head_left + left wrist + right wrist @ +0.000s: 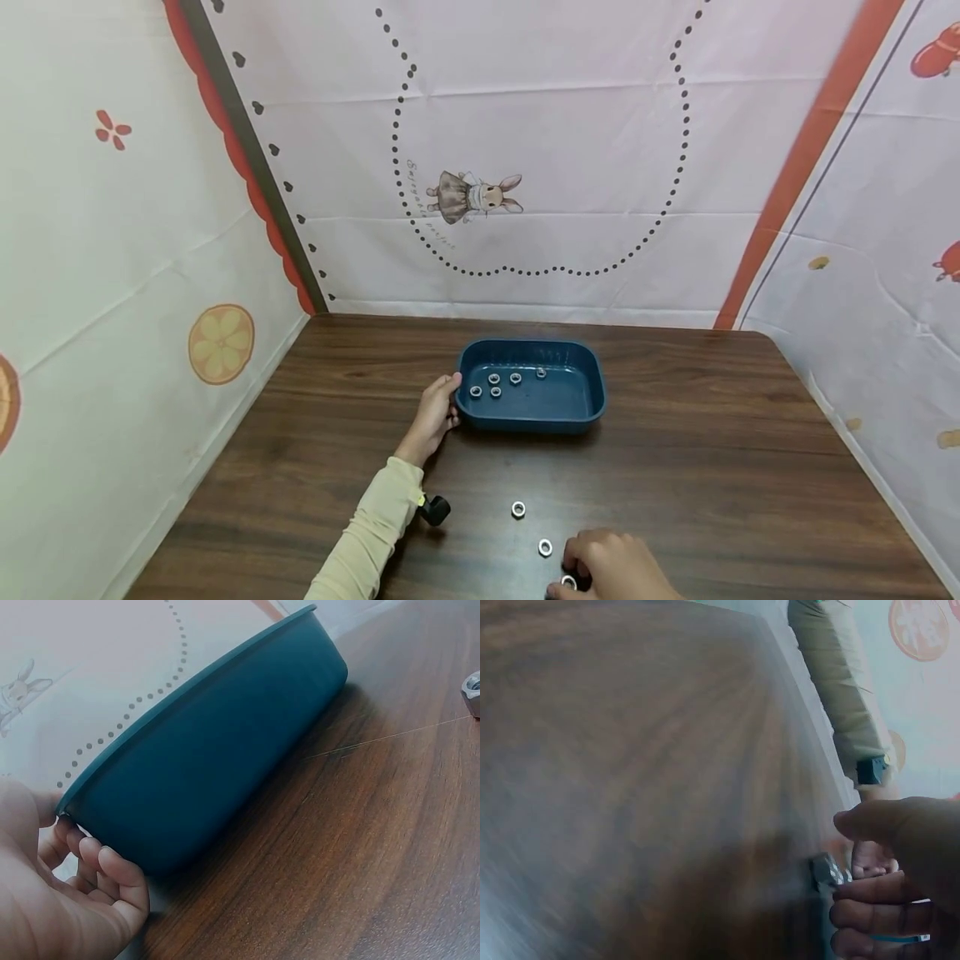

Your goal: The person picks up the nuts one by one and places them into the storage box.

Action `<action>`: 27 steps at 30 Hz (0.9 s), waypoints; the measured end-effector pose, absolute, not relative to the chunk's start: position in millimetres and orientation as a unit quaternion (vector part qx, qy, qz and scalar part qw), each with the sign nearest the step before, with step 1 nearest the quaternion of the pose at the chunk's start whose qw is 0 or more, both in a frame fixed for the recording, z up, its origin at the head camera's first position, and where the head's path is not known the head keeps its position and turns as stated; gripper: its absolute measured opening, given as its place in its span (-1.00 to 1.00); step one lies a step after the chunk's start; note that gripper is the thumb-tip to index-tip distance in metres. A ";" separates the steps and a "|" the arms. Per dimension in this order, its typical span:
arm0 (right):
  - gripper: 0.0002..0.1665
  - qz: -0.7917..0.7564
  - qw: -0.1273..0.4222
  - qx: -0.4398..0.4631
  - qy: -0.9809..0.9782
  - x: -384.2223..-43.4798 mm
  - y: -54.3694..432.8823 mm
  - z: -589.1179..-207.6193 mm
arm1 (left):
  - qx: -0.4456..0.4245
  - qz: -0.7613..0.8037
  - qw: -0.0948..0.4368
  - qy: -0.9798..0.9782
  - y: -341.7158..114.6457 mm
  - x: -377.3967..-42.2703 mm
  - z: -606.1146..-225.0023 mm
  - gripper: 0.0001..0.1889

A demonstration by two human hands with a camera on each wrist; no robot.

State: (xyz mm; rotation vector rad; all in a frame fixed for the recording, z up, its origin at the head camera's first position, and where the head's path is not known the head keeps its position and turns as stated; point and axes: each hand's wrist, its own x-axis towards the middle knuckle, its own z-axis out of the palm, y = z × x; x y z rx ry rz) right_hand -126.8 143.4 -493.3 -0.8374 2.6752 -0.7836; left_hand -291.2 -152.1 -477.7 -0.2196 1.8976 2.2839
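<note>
My left hand [435, 412] grips the left end of a dark blue plastic tray [532, 423], thumb at the rim and fingers curled below it. In the left wrist view, the same tray [217, 742] stands on the wood-grain table beside those fingers. Several metal hex nuts [493, 379] lie inside, mostly toward the left. Low in the head view, my right hand [618, 567] reaches over a hex nut [568, 582], thumb and forefinger to either side of it. The right wrist view shows a nut [825, 870] close to the fingertips, with a gap below the thumb.
Two more loose nuts lie on the table [675, 467], one nut [518, 509] in front of the tray and another nut [545, 547] near the right hand. A black wrist camera [434, 509] sits on the left sleeve. Printed cloth [570, 183] hangs behind and at both sides.
</note>
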 end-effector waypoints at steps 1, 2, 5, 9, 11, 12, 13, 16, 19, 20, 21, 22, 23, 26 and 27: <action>-0.64 -0.268 0.115 -0.286 0.913 -125.5 142.8 -494.9 | -0.074 0.765 0.083 0.635 -151.8 -290.9 -478.0 -0.62; -0.63 -0.269 0.114 -0.287 0.912 -124.4 142.4 -496.2 | -0.077 0.765 0.084 0.634 -152.1 -292.3 -480.3 -0.62; -0.64 -0.268 0.096 -0.292 0.913 -122.0 141.4 -499.6 | -0.082 0.765 0.088 0.633 -153.3 -298.6 -489.6 -0.61; -0.69 -0.274 0.101 -0.286 0.913 -121.9 140.6 -502.2 | -0.089 0.767 0.079 0.631 -153.3 -304.7 -502.4 -0.61; -0.71 -0.279 0.104 -0.283 0.912 -122.0 140.4 -503.0 | -0.092 0.766 0.073 0.632 -152.3 -305.7 -506.0 -0.61; -0.72 -0.283 0.107 -0.278 0.912 -121.6 140.2 -503.1 | -0.093 0.765 0.071 0.634 -151.9 -306.0 -507.4 -0.62; -0.73 -0.286 0.109 -0.275 0.911 -121.1 140.0 -503.2 | -0.094 0.764 0.068 0.635 -151.5 -306.1 -508.3 -0.61; -0.74 -0.293 0.110 -0.271 0.910 -120.4 139.8 -503.6 | -0.095 0.762 0.061 0.638 -150.5 -305.9 -509.6 -0.61; -0.75 -0.294 0.110 -0.269 0.910 -120.4 140.1 -504.1 | -0.097 0.763 0.058 0.636 -150.0 -305.7 -509.3 -0.60; -0.74 -0.292 0.110 -0.269 0.911 -120.4 140.2 -503.9 | -0.096 0.762 0.058 0.638 -149.9 -305.4 -509.0 -0.60; -0.74 -0.289 0.110 -0.268 0.912 -120.4 140.2 -503.6 | -0.096 0.762 0.058 0.637 -149.9 -305.3 -508.8 -0.60; -0.73 -0.286 0.111 -0.266 0.914 -120.3 140.2 -503.2 | -0.096 0.763 0.058 0.636 -150.0 -305.2 -508.5 -0.60; -0.72 -0.281 0.111 -0.265 0.915 -120.3 140.1 -502.7 | -0.096 0.764 0.058 0.635 -150.0 -305.2 -508.1 -0.60; -0.68 -0.264 0.112 -0.259 0.922 -119.8 140.4 -501.1 | -0.094 0.764 0.059 0.636 -150.0 -305.2 -507.4 -0.61; -0.67 -0.259 0.113 -0.256 0.924 -119.7 140.6 -500.9 | -0.093 0.764 0.060 0.636 -149.9 -305.4 -507.3 -0.61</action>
